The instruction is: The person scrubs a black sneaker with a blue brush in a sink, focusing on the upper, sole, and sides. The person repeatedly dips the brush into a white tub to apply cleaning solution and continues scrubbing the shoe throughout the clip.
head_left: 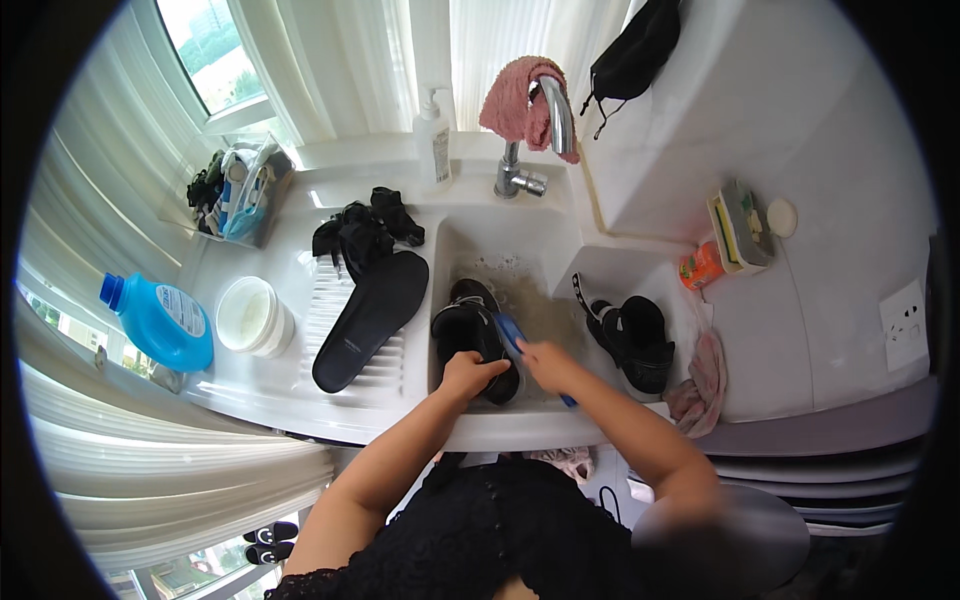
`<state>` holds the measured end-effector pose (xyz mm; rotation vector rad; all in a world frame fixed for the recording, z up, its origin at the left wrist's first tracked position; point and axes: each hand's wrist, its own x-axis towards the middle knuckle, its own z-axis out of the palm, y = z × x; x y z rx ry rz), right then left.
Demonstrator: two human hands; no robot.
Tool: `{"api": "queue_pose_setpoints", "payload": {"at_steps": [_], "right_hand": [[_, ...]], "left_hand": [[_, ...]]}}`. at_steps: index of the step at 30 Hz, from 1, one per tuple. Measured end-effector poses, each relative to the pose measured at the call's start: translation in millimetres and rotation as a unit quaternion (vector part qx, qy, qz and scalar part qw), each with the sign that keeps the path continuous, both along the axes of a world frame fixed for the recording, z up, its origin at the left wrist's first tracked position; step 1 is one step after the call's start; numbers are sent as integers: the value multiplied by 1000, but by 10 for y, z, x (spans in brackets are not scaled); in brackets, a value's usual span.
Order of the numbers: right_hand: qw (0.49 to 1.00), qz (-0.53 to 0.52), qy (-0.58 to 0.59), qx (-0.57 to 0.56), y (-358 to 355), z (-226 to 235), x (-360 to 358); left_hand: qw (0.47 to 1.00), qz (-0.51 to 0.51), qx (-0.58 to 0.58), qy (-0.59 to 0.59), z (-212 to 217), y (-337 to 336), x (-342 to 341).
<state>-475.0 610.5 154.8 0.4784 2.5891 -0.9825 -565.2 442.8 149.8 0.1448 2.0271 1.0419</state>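
A black shoe (462, 326) stands in the white sink basin (510, 230), over cloudy water. My left hand (474, 375) is closed on the near part of the shoe, thumb stretched across it to the right. In my right hand (545, 366) is a blue scrub brush (511, 330), its head against or very near the shoe's right side. The bristles cannot be made out. A second black shoe (640, 340) with a loose strap rests on the ledge right of the basin.
Left of the basin, a black insole (370, 322) and black cloth (365, 232) lie by the ribbed washboard. Further left stand a white tub (254, 315) and a blue detergent bottle (168, 325). The chrome faucet (512, 175) carries a pink towel (524, 100). A pink rag (700, 385) hangs at right.
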Motion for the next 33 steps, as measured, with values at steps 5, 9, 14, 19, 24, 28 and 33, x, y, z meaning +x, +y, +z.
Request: {"api": "queue_pose_setpoints", "payload": {"at_steps": [5,9,14,19,24,28,33], "right_hand": [[997,-25,66,31,15,-180,-47],[989,-87,107,50,69,-531,-653],[997,15,71,15,5,-214,177],[996,-44,79,26,-30,-248,-109],[989,-55,124,61,202,-654,-839],[998,-2,69,10,92,-265,-41],[993,-41,113,6,95,-483,-14]], "left_hand": [[999,-26,-11,44,-233,18,-31],[998,-14,52,15,-276,36,-13],[995,13,102,-14,-549,-27,-24],[992,9,89,-94,-65,-21,-6],[991,53,88,-81,-261,74,-21],[987,33,125,-98,-215,-3,-11],[983,25,139,-121,-314,-10,-20]]}}
